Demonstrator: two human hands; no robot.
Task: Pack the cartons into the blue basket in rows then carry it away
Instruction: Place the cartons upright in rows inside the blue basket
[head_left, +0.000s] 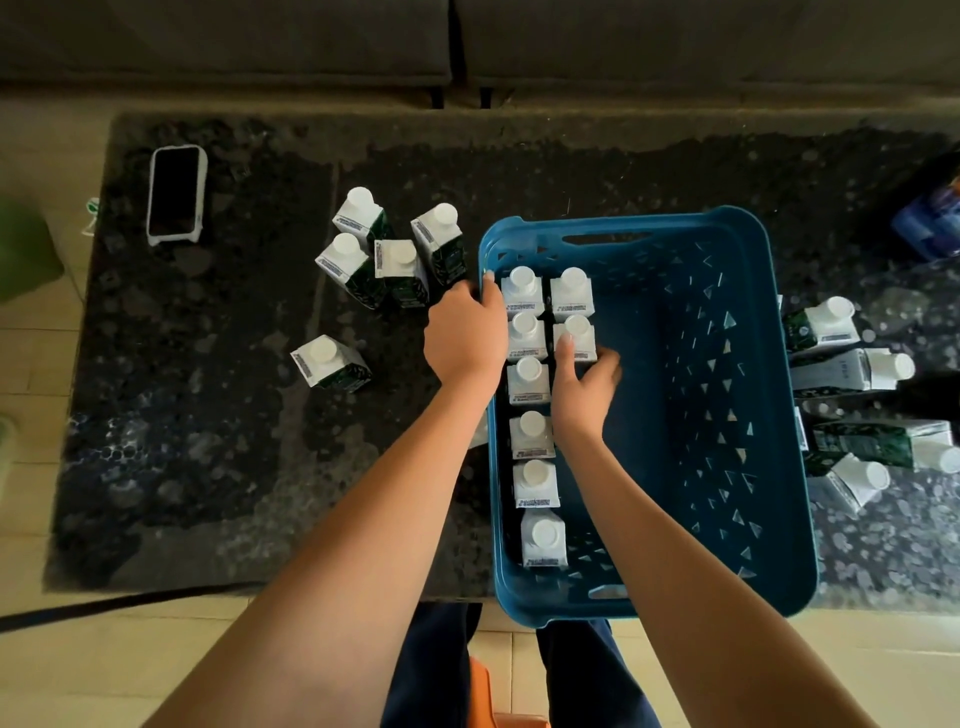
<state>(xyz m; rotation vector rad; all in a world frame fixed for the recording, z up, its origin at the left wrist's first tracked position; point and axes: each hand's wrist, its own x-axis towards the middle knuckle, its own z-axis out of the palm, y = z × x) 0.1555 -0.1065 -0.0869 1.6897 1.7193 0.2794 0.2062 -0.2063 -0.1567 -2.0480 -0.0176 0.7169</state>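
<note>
Frame centre-left: five loose cartons (387, 262) stand outside the blue basket (769, 395). Left hand (464, 332) grips its left rim. Right hand (589, 371) pinches the second-row carton (575, 338). Seat it flush against its neighbours, cap upward, before letting go.

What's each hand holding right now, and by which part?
The right hand grips a carton in the second row by its upper sides, just below the cap. The left hand grips the blue basket by its left rim.
</note>
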